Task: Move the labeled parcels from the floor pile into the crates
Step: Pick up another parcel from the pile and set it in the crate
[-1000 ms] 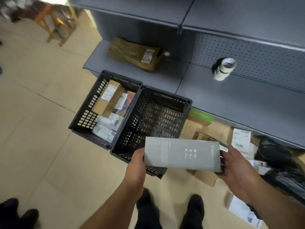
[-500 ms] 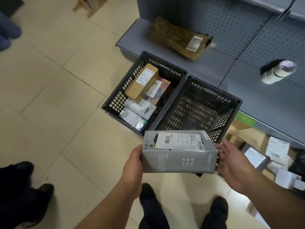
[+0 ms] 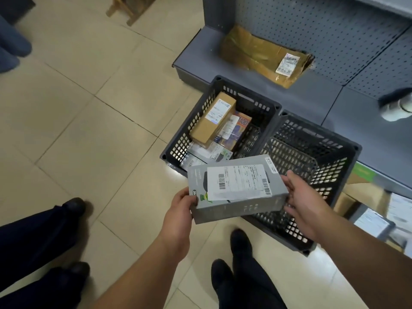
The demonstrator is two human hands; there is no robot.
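Observation:
I hold a grey box (image 3: 243, 206) with a white shipping label facing up, in front of two dark slotted crates. My left hand (image 3: 180, 210) grips its left end, thumb on top. My right hand (image 3: 298, 197) holds its right end with fingers curled under the edge. The left crate (image 3: 178, 143) contains several labeled parcels, a long brown carton on top. The right crate (image 3: 334, 157) looks empty inside. The box hovers over the near corners of both crates. Part of the floor pile (image 3: 379, 217) shows at the right, under the shelf.
A grey shelf unit (image 3: 301, 97) stands behind the crates, with a brown taped parcel (image 3: 263, 54) and a roll of tape (image 3: 394, 110) on it. Another person's legs and shoes (image 3: 44, 237) stand at the left. My shoes (image 3: 236, 264) are just below the box.
The box has been turned so its label faces up and carried left toward the left crate. My view has swung left and down.

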